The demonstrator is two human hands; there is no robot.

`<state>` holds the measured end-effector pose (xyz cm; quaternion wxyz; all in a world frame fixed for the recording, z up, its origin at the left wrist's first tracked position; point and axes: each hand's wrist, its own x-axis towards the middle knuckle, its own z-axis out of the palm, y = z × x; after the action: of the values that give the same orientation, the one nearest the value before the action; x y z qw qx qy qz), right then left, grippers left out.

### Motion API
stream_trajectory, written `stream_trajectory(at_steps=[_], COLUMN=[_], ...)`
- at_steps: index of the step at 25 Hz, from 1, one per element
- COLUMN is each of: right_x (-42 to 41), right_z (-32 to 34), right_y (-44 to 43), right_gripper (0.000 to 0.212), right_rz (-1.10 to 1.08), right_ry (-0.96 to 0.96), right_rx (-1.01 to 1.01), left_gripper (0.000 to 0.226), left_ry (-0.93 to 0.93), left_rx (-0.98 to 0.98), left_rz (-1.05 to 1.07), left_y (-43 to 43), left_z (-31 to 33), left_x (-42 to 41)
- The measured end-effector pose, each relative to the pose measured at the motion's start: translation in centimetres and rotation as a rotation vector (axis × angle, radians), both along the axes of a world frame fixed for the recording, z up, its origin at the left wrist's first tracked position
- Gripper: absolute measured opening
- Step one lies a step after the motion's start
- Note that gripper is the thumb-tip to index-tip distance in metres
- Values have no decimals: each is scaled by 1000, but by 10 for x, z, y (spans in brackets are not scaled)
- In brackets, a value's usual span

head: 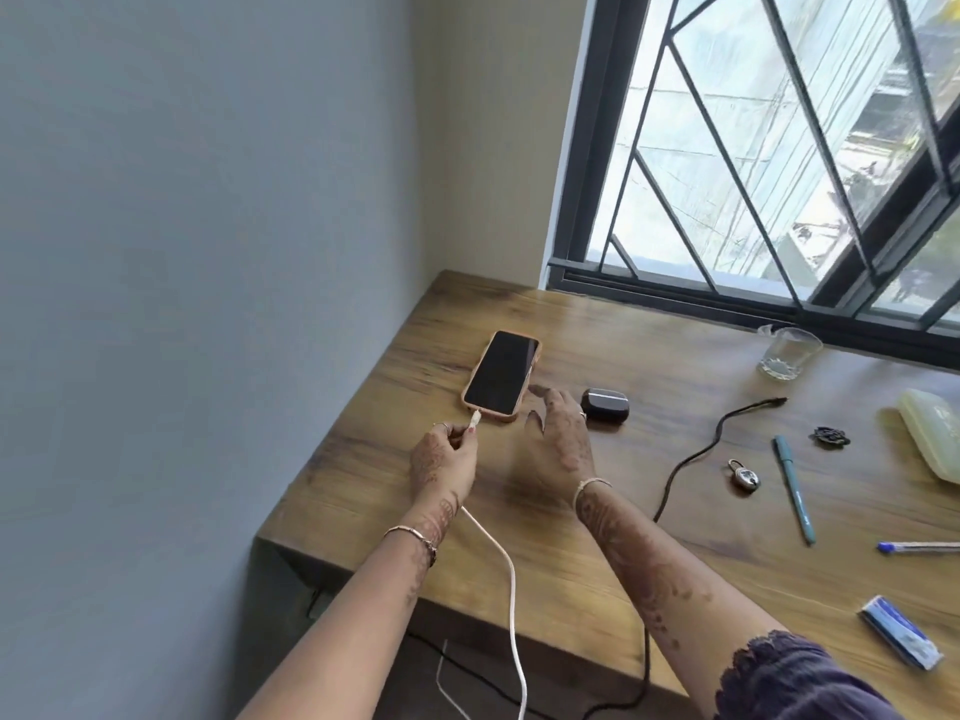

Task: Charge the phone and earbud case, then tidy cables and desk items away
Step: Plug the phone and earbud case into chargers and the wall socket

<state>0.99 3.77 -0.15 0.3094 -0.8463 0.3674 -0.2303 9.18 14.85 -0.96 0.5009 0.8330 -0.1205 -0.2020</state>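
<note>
Wooden desk [597, 330] sits in the corner: grey wall on the left, barred window [753, 148] behind it.

Phone [501, 374] lies flat near the desk's left edge, screen up and dark, in a peach case.

Left hand [441, 459] pinches the plug of the white cable [511, 589] between thumb and fingertips. The plug tip is right at the phone's bottom edge; can't tell if it's seated. The cable runs back under the wrist and drops off the front edge of the desk.

Right hand [563, 439] is relaxed with fingers spread, gripping nothing. It's over the desk between the phone's lower right corner and the earbud case [605, 404]; contact with either is unclear.

Earbud case is closed, dark, flat on the desk just right of that hand, with nothing plugged in.

Black cable [691, 457] snakes across the desk further right. Its loose end points toward the window and the other end goes over the front edge.

Also on the right side:
- glass [787, 353] by the window
- padlock [744, 478]
- teal pen [794, 488]
- blue pen [919, 546] at the frame edge
- pale yellow box [935, 433]
- blue-white packet [901, 639]
</note>
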Motion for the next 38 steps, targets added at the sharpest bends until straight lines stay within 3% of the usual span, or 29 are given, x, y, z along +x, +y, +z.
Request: stream_trajectory(at_steps=[4, 8, 12, 16, 25, 29, 38], right_x=[16, 20, 30, 39, 52, 64, 59], right_z=[-8, -11, -5, -8, -13, -12, -20], right_y=[-2, -3, -17, -22, -18, -16, -25], right_gripper=[39, 40, 36, 30, 22, 29, 21], right_rz=[-62, -135, -168, -206, -393, -426, -433], right_ry=[48, 80, 249, 282, 20, -60, -520], right_rx=[99, 198, 266, 302, 515, 557, 947], left_gripper=[22, 52, 42, 36, 34, 34, 19], left_ry=[-63, -31, 288, 446, 595, 609, 582], left_rx=[144, 161, -60, -182, -264, -293, -374], left_rz=[-97, -258, -249, -216, -167, -172, -86], left_y=[-1, -6, -17, -19, -15, -14, -7], left_z=[3, 1, 3, 8, 9, 10, 6], left_x=[21, 40, 52, 55, 62, 62, 46])
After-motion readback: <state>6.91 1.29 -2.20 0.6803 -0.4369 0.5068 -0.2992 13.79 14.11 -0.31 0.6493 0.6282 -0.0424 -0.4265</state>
